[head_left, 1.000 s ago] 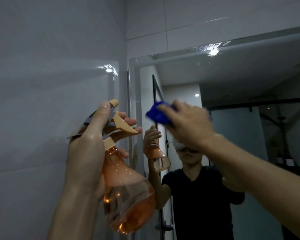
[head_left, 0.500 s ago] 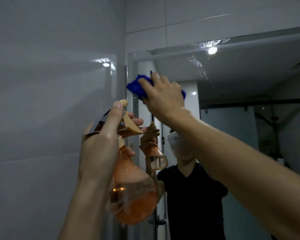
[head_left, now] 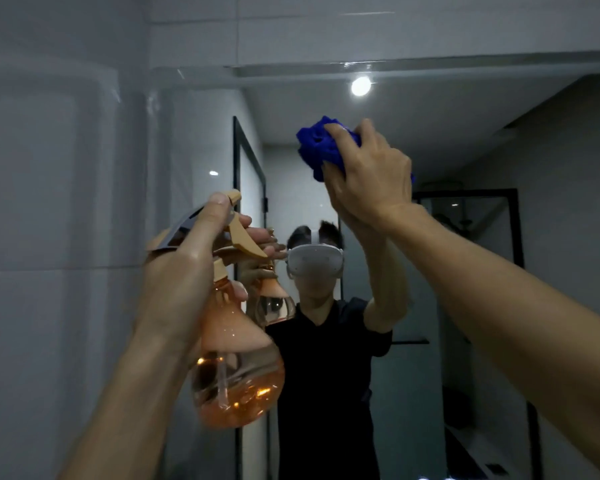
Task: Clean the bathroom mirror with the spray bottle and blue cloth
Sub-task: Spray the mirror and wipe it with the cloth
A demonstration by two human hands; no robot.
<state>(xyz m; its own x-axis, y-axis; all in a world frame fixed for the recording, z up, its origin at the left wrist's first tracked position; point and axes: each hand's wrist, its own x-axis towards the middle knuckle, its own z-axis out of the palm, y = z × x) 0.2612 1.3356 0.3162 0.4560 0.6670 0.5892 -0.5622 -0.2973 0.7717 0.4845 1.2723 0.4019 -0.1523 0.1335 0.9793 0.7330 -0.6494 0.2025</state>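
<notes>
The bathroom mirror (head_left: 482,140) fills the right and middle of the view, its top edge near the ceiling tiles. My right hand (head_left: 368,178) grips a bunched blue cloth (head_left: 321,147) and presses it against the upper middle of the glass. My left hand (head_left: 187,268) holds up an orange spray bottle (head_left: 236,379) by its neck, fingers around the tan trigger (head_left: 245,239), in front of the mirror's left part. The bottle is about half full of liquid.
Grey tiled wall (head_left: 56,202) runs along the left, meeting the mirror's left edge. The glass reflects a person in a black shirt (head_left: 326,375), a ceiling light (head_left: 361,86) and a black-framed glass door (head_left: 465,237).
My right hand with the blue cloth has swept from the mirror's upper left corner rightward across the glass. The view has shifted right. The left hand still holds the bottle raised.
</notes>
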